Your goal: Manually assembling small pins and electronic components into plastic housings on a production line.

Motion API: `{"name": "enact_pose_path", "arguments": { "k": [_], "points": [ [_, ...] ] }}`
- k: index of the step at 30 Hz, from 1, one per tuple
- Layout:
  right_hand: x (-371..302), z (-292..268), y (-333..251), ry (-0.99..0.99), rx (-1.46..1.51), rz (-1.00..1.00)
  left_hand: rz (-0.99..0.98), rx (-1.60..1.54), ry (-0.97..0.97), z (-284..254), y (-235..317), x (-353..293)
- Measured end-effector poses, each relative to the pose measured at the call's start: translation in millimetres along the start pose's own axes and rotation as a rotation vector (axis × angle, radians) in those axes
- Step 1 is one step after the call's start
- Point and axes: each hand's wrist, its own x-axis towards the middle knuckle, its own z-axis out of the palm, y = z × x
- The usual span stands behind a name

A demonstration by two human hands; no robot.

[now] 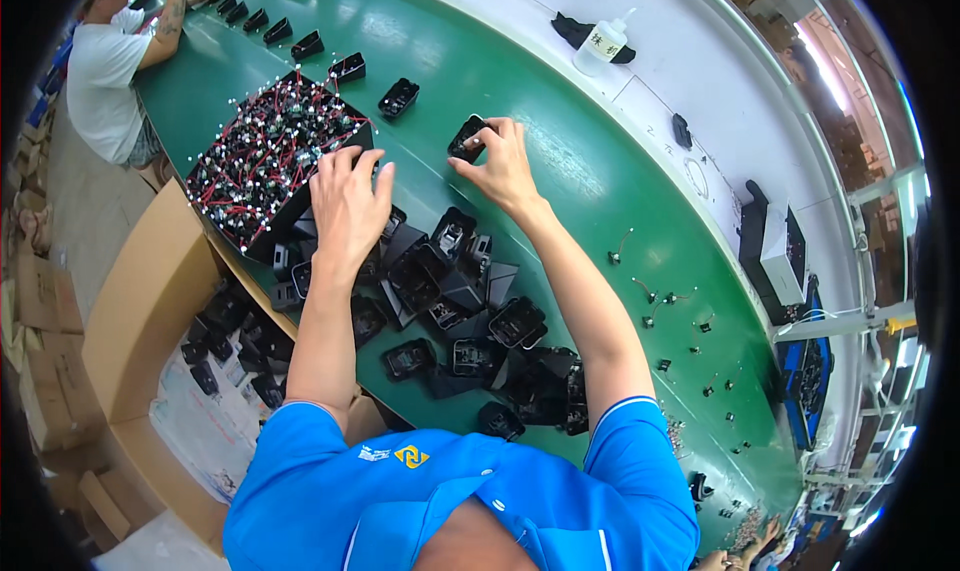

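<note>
My right hand (505, 166) pinches a small black plastic housing (468, 134) over the green table, thumb on its near side and fingers at its right edge. My left hand (348, 196) hovers by the right edge of a black bin (305, 203) heaped with small parts on red and black wires with white connectors. Its fingers are spread and curved, and nothing shows in them. Below and between my forearms lies a loose pile of black housings (415, 276). Another black housing (398, 97) sits on the table beyond my hands.
A row of black housings (277, 31) runs toward a seated person (110, 81) at the far left. An open cardboard box (130, 316) with black parts stands at the left table edge. Small wired parts (648, 321) are scattered at right. A white bottle (602, 46) stands beyond.
</note>
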Motion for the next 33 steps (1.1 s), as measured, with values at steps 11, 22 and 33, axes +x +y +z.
{"name": "enact_pose_path", "arguments": {
  "k": [11,22,33],
  "points": [
    [18.8,22.6,5.9,-0.237,-0.265,0.131,-0.071,0.195,-0.084,21.3,-9.5,-0.1],
    [20.8,-9.0,0.7,-0.155,-0.251,0.089,0.032,0.177,-0.044,34.4,-20.2,-1.3],
    [-87.8,-82.5,59.9,-0.236,0.035,0.107,-0.417,-1.694,-0.279,-10.1,24.2,18.2]
  ]
}}
